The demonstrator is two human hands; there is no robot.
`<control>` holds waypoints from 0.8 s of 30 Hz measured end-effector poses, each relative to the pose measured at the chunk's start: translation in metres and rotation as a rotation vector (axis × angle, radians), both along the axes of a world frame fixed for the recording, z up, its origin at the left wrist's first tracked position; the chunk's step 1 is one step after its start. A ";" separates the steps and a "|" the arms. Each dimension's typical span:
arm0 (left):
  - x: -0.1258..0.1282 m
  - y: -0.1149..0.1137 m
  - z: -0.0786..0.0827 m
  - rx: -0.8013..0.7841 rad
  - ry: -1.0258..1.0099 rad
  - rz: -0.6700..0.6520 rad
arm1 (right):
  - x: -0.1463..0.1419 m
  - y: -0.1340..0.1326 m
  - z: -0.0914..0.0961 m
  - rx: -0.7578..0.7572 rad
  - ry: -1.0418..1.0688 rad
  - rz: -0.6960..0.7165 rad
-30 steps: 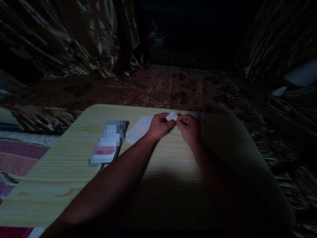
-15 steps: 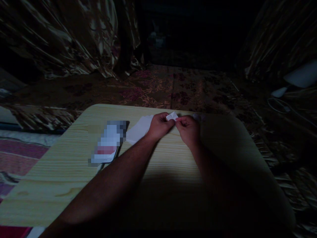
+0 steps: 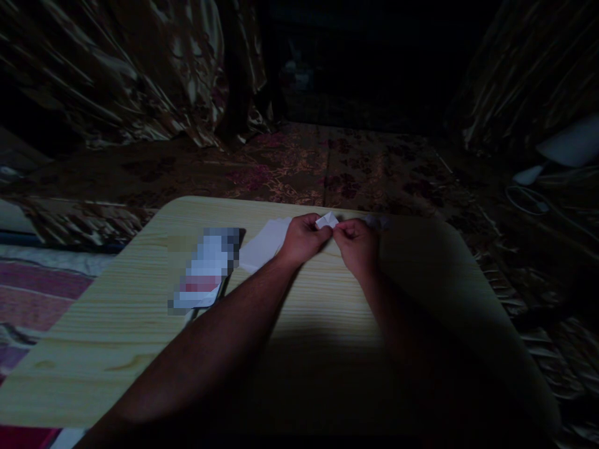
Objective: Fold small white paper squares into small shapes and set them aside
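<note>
A small piece of folded white paper [image 3: 327, 219] with crease lines is held up near the far edge of the wooden table. My left hand [image 3: 304, 240] grips its left side, thumb in front and fingers behind. At its lower right corner, the thumb and fingertips of my right hand [image 3: 358, 244] are pinched together on the paper. White paper sheets [image 3: 266, 244] lie on the table beside my left hand, partly covered by it.
Left of the sheets lies a phone [image 3: 206, 268], its screen blurred out. The light wooden table [image 3: 116, 318] has rounded corners. Beyond it spreads a dark floral cloth [image 3: 299, 162] below curtains [image 3: 187, 75]. A white lamp-like object [image 3: 571, 143] with a cable stands at right.
The folded paper and both hands have shifted very slightly right in the picture, as has the phone. The grip of both hands looks the same.
</note>
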State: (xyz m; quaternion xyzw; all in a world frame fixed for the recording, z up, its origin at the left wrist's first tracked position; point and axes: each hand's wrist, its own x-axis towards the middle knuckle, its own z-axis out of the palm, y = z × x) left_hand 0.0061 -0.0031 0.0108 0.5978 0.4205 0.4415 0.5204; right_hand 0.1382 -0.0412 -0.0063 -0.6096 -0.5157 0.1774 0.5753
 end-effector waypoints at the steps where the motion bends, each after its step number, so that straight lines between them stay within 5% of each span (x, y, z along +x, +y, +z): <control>1: 0.000 0.000 -0.001 0.000 -0.008 -0.001 | 0.000 0.000 0.000 -0.004 -0.001 -0.009; 11: 0.005 0.001 0.001 -0.047 -0.117 0.014 | -0.001 -0.003 -0.002 0.125 -0.094 0.017; 19: 0.006 0.000 0.002 -0.114 -0.174 -0.003 | 0.000 -0.004 0.005 0.383 -0.230 0.045; 24: 0.003 0.002 0.002 -0.118 -0.198 -0.049 | 0.001 -0.004 0.006 0.386 -0.289 0.078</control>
